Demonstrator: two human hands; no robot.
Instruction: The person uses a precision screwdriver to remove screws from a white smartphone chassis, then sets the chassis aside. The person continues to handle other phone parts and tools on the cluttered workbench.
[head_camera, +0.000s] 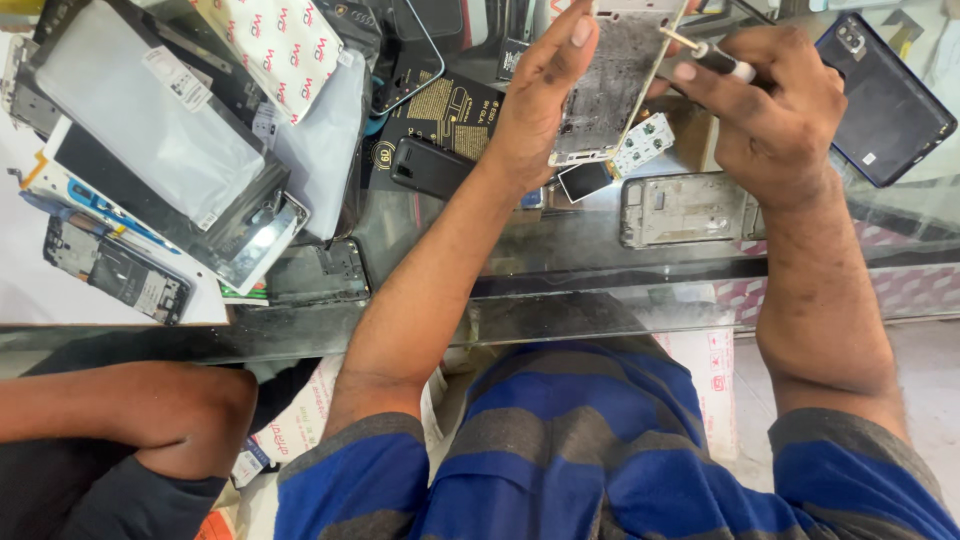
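Note:
My left hand (545, 95) grips an opened phone body (610, 85), holding it tilted above the glass counter with its metal inner side toward me. A small green-white circuit board (642, 143) and a small dark square part (585, 180) hang at its lower end. My right hand (775, 110) holds a small screwdriver (712, 57), black-handled with a white band, its tip touching the phone's upper edge.
A silver phone frame (685, 208) lies on the glass counter (600, 260) below my hands. A dark blue phone back (885, 100) sits at right. Phone screens, packets and a black feature phone (430, 165) crowd the left. Another person's arm (150, 410) rests at bottom left.

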